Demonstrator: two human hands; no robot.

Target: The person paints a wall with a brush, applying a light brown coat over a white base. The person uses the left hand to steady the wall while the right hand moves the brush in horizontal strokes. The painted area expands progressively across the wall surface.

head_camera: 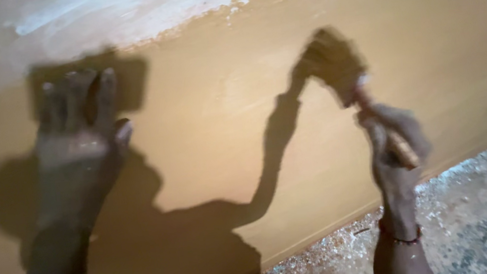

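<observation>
Ochre wall [219,127] fills the view, w/ an unpainted white strip [127,12] along the top and speckled floor [473,211] at lower right. Left hand [80,145] lies flat on the wall, fingers spread. Right hand [394,147] is clenched round a paintbrush [343,69], bristles up against the wall; pic blurry.

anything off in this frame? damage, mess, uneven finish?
Yes. The ochre wall is unevenly covered: a ragged whitish bare strip runs along its top edge. Pale flecks and debris litter the floor at its base. The left hand lies flat on the wall; the right hand holds a paintbrush, motion-blurred.
</observation>
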